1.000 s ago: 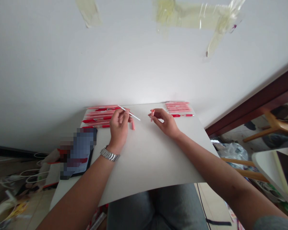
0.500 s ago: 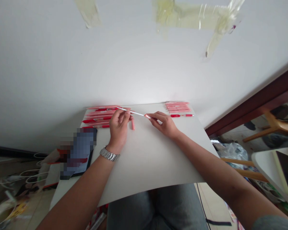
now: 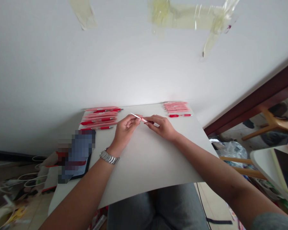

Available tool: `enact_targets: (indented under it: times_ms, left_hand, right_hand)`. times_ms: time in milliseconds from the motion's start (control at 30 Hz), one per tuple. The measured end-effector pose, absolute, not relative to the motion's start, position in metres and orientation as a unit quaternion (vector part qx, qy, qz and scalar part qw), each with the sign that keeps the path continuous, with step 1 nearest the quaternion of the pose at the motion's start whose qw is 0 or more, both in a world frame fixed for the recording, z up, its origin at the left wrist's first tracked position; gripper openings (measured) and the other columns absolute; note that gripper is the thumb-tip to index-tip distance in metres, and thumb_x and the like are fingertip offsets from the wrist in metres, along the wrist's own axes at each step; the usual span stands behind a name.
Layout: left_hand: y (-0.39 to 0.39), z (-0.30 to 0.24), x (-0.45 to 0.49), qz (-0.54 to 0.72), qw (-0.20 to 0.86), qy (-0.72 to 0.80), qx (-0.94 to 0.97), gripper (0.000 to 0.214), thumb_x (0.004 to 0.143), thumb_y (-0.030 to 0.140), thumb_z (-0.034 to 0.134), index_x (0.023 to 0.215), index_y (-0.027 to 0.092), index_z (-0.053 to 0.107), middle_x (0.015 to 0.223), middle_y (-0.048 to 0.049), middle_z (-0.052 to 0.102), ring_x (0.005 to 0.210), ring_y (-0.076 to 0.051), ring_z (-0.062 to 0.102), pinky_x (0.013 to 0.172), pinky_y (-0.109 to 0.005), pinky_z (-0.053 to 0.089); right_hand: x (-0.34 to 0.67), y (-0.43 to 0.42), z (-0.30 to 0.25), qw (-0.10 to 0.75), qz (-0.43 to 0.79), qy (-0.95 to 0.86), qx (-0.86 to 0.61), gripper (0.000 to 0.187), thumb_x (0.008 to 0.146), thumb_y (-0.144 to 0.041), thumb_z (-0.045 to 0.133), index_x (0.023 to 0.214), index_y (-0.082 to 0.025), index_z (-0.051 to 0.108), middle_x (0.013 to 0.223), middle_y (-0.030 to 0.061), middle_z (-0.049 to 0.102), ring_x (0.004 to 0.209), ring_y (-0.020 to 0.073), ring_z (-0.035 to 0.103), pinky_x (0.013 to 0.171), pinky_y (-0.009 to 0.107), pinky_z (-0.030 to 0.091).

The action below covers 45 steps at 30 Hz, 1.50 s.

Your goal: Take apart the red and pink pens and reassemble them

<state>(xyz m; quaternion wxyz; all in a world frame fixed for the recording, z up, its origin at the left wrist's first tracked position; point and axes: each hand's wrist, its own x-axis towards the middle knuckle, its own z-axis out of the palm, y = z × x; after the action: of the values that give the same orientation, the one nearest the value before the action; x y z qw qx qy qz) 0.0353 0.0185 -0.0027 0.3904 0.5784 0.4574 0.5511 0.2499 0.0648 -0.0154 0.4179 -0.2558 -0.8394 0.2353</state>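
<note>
My left hand [image 3: 125, 128] pinches a thin white pen refill [image 3: 135, 116] above the white board [image 3: 144, 159]. My right hand [image 3: 161, 126] meets it from the right, fingers closed on a small pink pen piece [image 3: 144, 120] that sits over the refill's end. A watch is on my left wrist. Behind my left hand lies a row of several pink and red pens [image 3: 101, 117]. A second group of pink pens [image 3: 177, 107] lies at the far right of the board, with a red pen [image 3: 180, 115] in front of it.
A blurred-out tablet [image 3: 75, 155] lies at the board's left edge. A white wall with tape strips [image 3: 194, 17] stands right behind the board. Wooden furniture [image 3: 268, 124] and clutter are on the right, bags and cables on the floor at left.
My two hands have come together at the board's middle. The pink piece in my right hand now sits on the refill's tip. The short pink piece on the board is now out of sight.
</note>
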Motion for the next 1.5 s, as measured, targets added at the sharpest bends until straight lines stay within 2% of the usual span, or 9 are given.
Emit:
enact_targets:
  times_ms: [200, 300, 400, 500, 600, 733, 900, 1300, 1500]
  left_hand:
    - [0.019, -0.002, 0.036, 0.571, 0.395, 0.456, 0.557, 0.035, 0.091, 0.051, 0.081, 0.111, 0.022, 0.081, 0.108, -0.0122, 0.078, 0.092, -0.023, 0.074, 0.063, -0.027, 0.054]
    - [0.02, -0.003, 0.035, 0.572, 0.389, 0.461, 0.556, 0.034, 0.092, 0.05, 0.08, 0.109, 0.021, 0.08, 0.108, -0.0112, 0.078, 0.092, -0.022, 0.073, 0.058, -0.024, 0.05]
    - [0.023, -0.006, 0.031, 0.581, 0.355, 0.475, 0.557, 0.031, 0.096, 0.049, 0.076, 0.109, 0.021, 0.079, 0.106, -0.0095, 0.078, 0.088, -0.02, 0.073, 0.061, -0.025, 0.052]
    - [0.026, -0.007, 0.024, 0.592, 0.284, 0.5, 0.565, 0.026, 0.102, 0.046, 0.068, 0.108, 0.021, 0.076, 0.107, -0.0088, 0.078, 0.088, -0.019, 0.073, 0.077, -0.029, 0.057]
    - [0.03, -0.006, 0.014, 0.57, 0.177, 0.535, 0.598, 0.021, 0.105, 0.039, 0.061, 0.107, 0.021, 0.073, 0.113, -0.0095, 0.077, 0.102, -0.022, 0.073, 0.093, -0.035, 0.057]
    - [0.032, -0.004, 0.003, 0.467, 0.034, 0.581, 0.666, 0.017, 0.102, 0.028, 0.058, 0.108, 0.022, 0.073, 0.112, -0.0101, 0.073, 0.1, -0.026, 0.067, 0.092, -0.04, 0.054]
    - [0.032, -0.009, -0.003, 0.349, -0.045, 0.617, 0.703, 0.022, 0.099, 0.023, 0.058, 0.114, 0.022, 0.074, 0.113, -0.0126, 0.07, 0.111, -0.034, 0.064, 0.1, -0.049, 0.05]
    - [0.032, -0.014, -0.002, 0.298, -0.075, 0.642, 0.703, 0.015, 0.097, 0.035, 0.067, 0.104, 0.023, 0.074, 0.109, -0.0143, 0.067, 0.109, -0.038, 0.062, 0.093, -0.05, 0.048]
    - [0.035, -0.015, -0.002, 0.294, -0.087, 0.632, 0.712, 0.009, 0.097, 0.031, 0.066, 0.097, 0.024, 0.071, 0.1, -0.0113, 0.067, 0.101, -0.035, 0.061, 0.087, -0.046, 0.046]
  right_hand:
    - [0.25, 0.063, -0.013, 0.409, 0.258, -0.827, -0.287, 0.032, 0.109, -0.042, 0.058, 0.13, -0.025, 0.076, 0.107, 0.0062, 0.081, 0.09, 0.0188, 0.073, 0.083, 0.033, 0.058]
    - [0.25, 0.063, -0.013, 0.413, 0.259, -0.82, -0.298, 0.032, 0.109, -0.042, 0.058, 0.129, -0.024, 0.076, 0.106, 0.0063, 0.081, 0.09, 0.019, 0.073, 0.083, 0.033, 0.058]
    - [0.25, 0.064, -0.012, 0.427, 0.258, -0.81, -0.309, 0.031, 0.108, -0.039, 0.059, 0.128, -0.023, 0.076, 0.105, 0.0061, 0.08, 0.089, 0.0188, 0.073, 0.082, 0.032, 0.058]
    - [0.25, 0.065, -0.013, 0.443, 0.255, -0.798, -0.318, 0.029, 0.107, -0.038, 0.06, 0.126, -0.022, 0.076, 0.102, 0.0059, 0.079, 0.088, 0.0187, 0.073, 0.081, 0.032, 0.058]
    - [0.25, 0.067, -0.016, 0.455, 0.261, -0.786, -0.327, 0.029, 0.107, -0.038, 0.06, 0.124, -0.021, 0.076, 0.102, 0.0064, 0.08, 0.088, 0.0194, 0.074, 0.081, 0.034, 0.059]
    - [0.25, 0.069, -0.019, 0.462, 0.273, -0.771, -0.343, 0.032, 0.107, -0.043, 0.059, 0.125, -0.022, 0.074, 0.104, 0.0071, 0.081, 0.091, 0.0205, 0.075, 0.085, 0.036, 0.061]
    - [0.25, 0.07, -0.018, 0.469, 0.273, -0.762, -0.353, 0.032, 0.106, -0.045, 0.06, 0.121, -0.021, 0.075, 0.104, 0.008, 0.082, 0.092, 0.021, 0.076, 0.086, 0.036, 0.062]
    - [0.25, 0.069, -0.018, 0.468, 0.279, -0.76, -0.354, 0.03, 0.105, -0.041, 0.06, 0.123, -0.021, 0.074, 0.104, 0.0076, 0.082, 0.092, 0.0208, 0.077, 0.085, 0.036, 0.062]
    - [0.25, 0.069, -0.019, 0.465, 0.275, -0.762, -0.358, 0.031, 0.105, -0.043, 0.06, 0.123, -0.022, 0.075, 0.104, 0.0073, 0.082, 0.092, 0.0208, 0.077, 0.085, 0.035, 0.062]
